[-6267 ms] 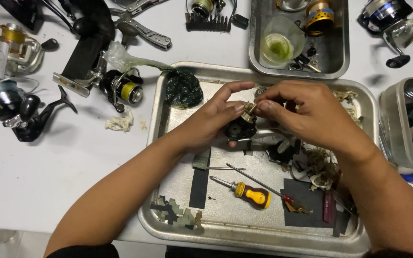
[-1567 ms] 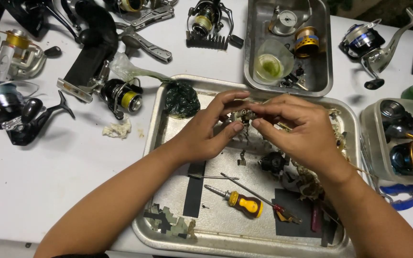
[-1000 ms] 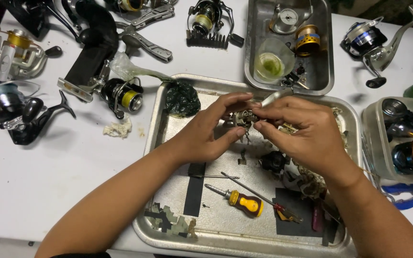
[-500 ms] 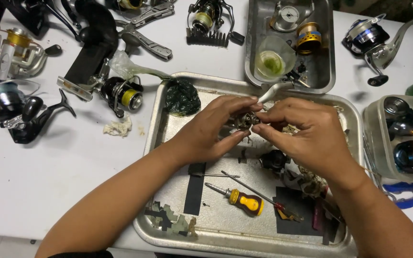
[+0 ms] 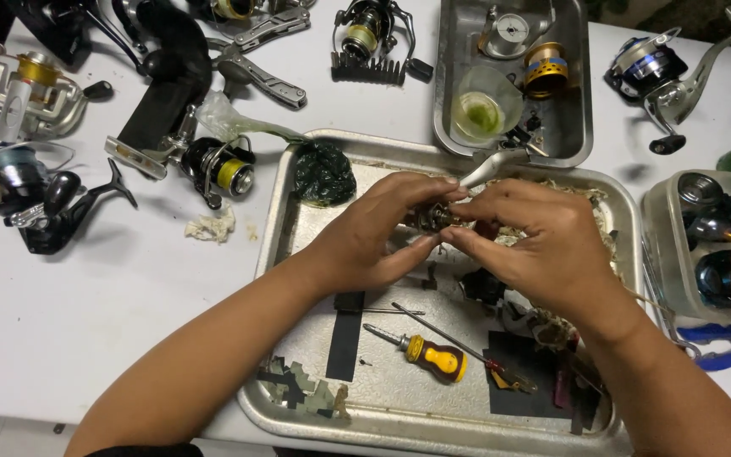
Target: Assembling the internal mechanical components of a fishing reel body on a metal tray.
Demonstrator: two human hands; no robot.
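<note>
Over a large metal tray [image 5: 285, 220], my left hand [image 5: 374, 233] and my right hand [image 5: 535, 241] meet on one small dark fishing reel part [image 5: 430, 218]. Fingertips of both hands pinch it, and a silvery handle arm [image 5: 488, 167] sticks up from it toward the far side. Most of the part is hidden by my fingers. In the tray below my hands lie a yellow-handled screwdriver [image 5: 433, 357], a thin long tool [image 5: 433, 330], dark rectangular pads [image 5: 347, 338] and small black parts [image 5: 482, 286].
A smaller metal tray [image 5: 450, 101] at the back holds a clear cup of green liquid [image 5: 482, 112] and a gold spool [image 5: 543, 68]. Spinning reels lie on the white table at left [image 5: 35, 195] and back right [image 5: 662, 68]. A clear tub of reels [image 5: 712, 245] stands at right.
Both hands have stayed together over the tray, working the reel part with small finger movements. The silvery handle arm now shows pointing up and away between my hands.
</note>
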